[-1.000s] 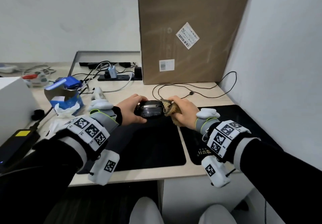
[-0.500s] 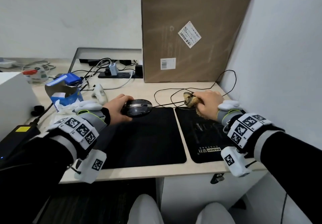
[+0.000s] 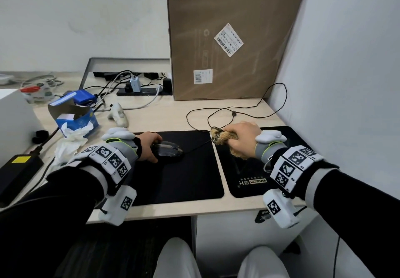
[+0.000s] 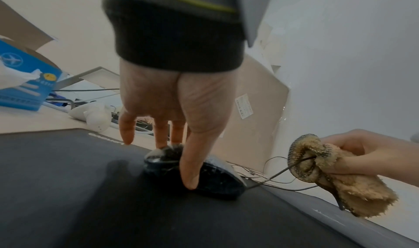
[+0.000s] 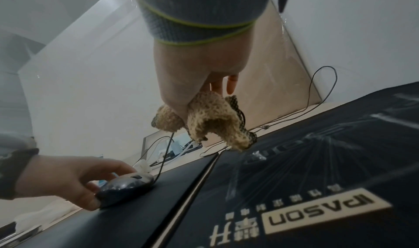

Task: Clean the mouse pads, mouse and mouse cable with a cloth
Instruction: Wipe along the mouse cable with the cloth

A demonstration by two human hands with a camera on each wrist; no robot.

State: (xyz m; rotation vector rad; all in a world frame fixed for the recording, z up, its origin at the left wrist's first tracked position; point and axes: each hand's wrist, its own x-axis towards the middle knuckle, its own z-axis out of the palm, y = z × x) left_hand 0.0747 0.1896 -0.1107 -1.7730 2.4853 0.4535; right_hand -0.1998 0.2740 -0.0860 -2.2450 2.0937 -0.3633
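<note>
A black mouse (image 3: 167,151) (image 4: 204,176) (image 5: 127,183) sits on the left black mouse pad (image 3: 184,176). My left hand (image 3: 149,145) (image 4: 179,122) grips it from the left, thumb on its near side and fingers over its top. My right hand (image 3: 242,139) (image 5: 199,83) hovers above the far edge of the right mouse pad (image 3: 255,180) (image 5: 317,180), clutching a tan fluffy cloth (image 3: 225,139) (image 4: 328,176) (image 5: 211,121). The cloth is wrapped round the thin black mouse cable (image 3: 197,147) (image 4: 272,178) (image 5: 165,153), which runs taut from the mouse to the cloth, then loops on the desk.
A tall cardboard box (image 3: 227,35) leans on the wall behind the pads. To the left are a blue tissue box (image 3: 75,121), crumpled tissue (image 3: 67,145), a power strip with cables (image 3: 142,89) and a black adapter (image 3: 17,169). A white wall (image 3: 346,82) closes the right side.
The mouse went from held up between both hands to lying on the left pad under my left hand. My right hand slid the cloth rightward along the cable, away from the mouse.
</note>
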